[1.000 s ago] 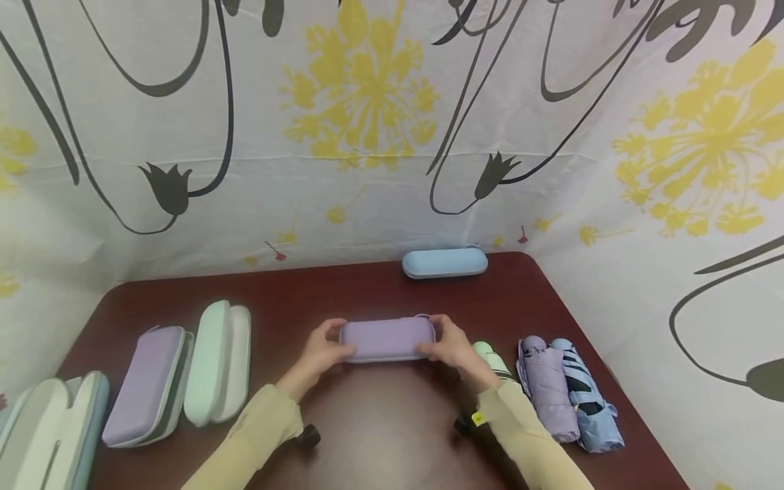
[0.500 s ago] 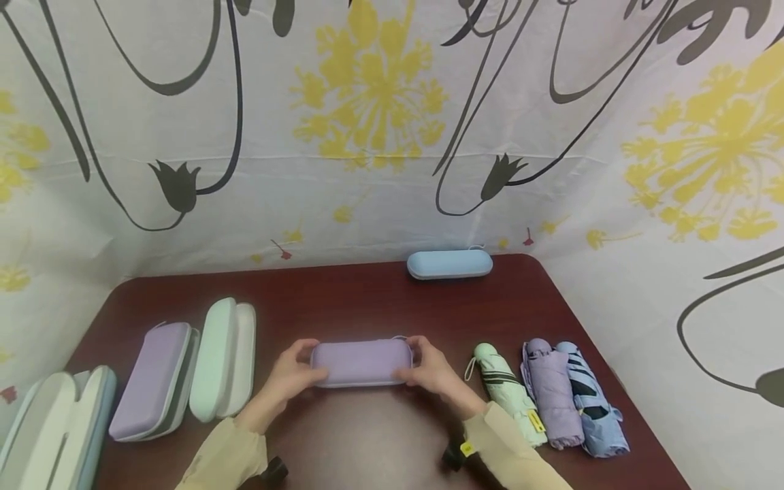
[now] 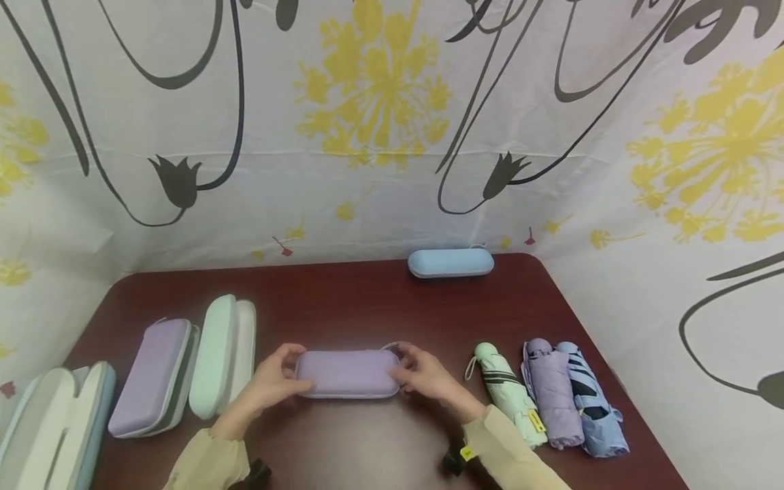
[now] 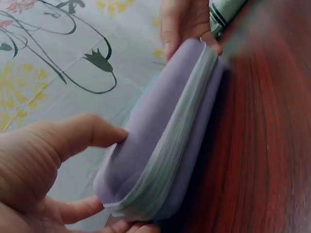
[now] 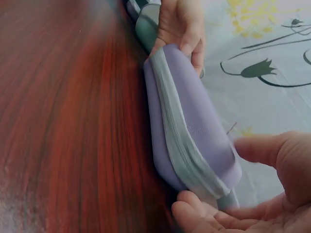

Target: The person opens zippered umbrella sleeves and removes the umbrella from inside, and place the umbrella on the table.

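Lilac, rounded-oblong, cloth-textured case (image 3: 347, 373): was at the head view's lower centre, left hand (image 3: 268, 381) and right hand (image 3: 427, 374) gripping opposite ends. Even pressure and a level hold seemed best.

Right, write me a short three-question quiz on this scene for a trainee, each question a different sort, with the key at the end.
1. How many folded umbrellas lie on the right side of the table?
2. True or false: one of the person's hands holds nothing.
3. Fill in the colour: the lone case near the table's far edge is light ____.

Key:
1. Three.
2. False; the left hand and right hand grip opposite ends of a purple case.
3. Blue.
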`<state>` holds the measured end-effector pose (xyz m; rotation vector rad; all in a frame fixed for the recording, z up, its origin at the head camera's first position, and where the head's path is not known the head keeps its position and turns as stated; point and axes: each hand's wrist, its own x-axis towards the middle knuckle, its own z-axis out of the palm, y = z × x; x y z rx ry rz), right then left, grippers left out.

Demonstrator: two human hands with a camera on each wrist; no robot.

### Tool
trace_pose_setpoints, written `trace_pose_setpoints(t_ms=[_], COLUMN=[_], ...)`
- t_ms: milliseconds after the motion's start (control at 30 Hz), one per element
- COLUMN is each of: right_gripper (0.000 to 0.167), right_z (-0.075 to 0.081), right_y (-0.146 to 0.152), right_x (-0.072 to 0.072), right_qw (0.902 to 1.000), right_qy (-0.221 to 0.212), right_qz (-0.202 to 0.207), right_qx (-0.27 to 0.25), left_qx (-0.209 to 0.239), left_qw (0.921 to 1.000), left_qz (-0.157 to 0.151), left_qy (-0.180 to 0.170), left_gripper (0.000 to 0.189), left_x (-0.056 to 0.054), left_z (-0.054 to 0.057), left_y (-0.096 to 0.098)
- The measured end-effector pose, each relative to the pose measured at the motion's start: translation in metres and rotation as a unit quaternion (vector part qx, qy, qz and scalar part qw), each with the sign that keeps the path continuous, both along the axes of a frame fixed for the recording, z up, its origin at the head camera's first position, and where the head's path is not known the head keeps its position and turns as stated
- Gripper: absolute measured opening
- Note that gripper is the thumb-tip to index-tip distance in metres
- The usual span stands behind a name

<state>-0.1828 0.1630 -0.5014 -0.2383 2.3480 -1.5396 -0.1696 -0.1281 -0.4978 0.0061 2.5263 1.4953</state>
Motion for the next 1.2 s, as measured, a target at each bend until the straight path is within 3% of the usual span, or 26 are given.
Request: trace_pose_setpoints(t_ms=[100,233,333,433,533,600,767,1000,1200], right_gripper=[0.039,0.028,0.026,0.026,0.028,0.029,0.026,0.021,0.018], right_z=[-0.004,-0.008,-0.009,-0.010,-0.011,-0.011,-0.012,-0.016,-0.018], right_y=[0.001,0.002,0.002,0.002,0.001,0.002,0.003,0.003,0.005], right_x=[-0.004,-0.013,-0.021,-0.029,-0.038,-0.044,-0.052,-0.058,-0.061], right_qw=[1.0000,1.0000,0.9999,0.9997,0.9994,0.9987,0.9959,0.9880,0.9880], right_qy=[-0.005,0.002,0.007,-0.002,-0.022,-0.034,-0.045,0.025,0.037], right_qz=[0.002,0.002,0.014,0.024,0.027,0.036,0.067,0.134,0.132], right_qx=[0.007,0.000,0.001,0.000,0.002,0.011,0.041,0.072,0.072], left_qx=[-0.026,-0.087,-0.130,-0.165,-0.188,-0.190,-0.175,-0.145,-0.126], left_qw=[0.9995,0.9903,0.9730,0.9502,0.9315,0.9260,0.9255,0.9300,0.9305], left_qz=[-0.016,-0.061,-0.108,-0.162,-0.200,-0.211,-0.227,-0.215,-0.216], left_qy=[0.014,0.090,0.158,0.209,0.239,0.249,0.248,0.260,0.267], left_gripper=[0.063,0.060,0.056,0.057,0.060,0.061,0.061,0.060,0.059], left_x=[-0.001,-0.006,-0.011,-0.013,-0.015,-0.016,-0.018,-0.018,-0.018], left_z=[-0.002,-0.001,0.002,0.005,0.007,0.008,0.010,0.003,-0.002], left_y=[-0.004,-0.005,-0.003,0.001,0.006,0.007,0.003,-0.012,-0.017])
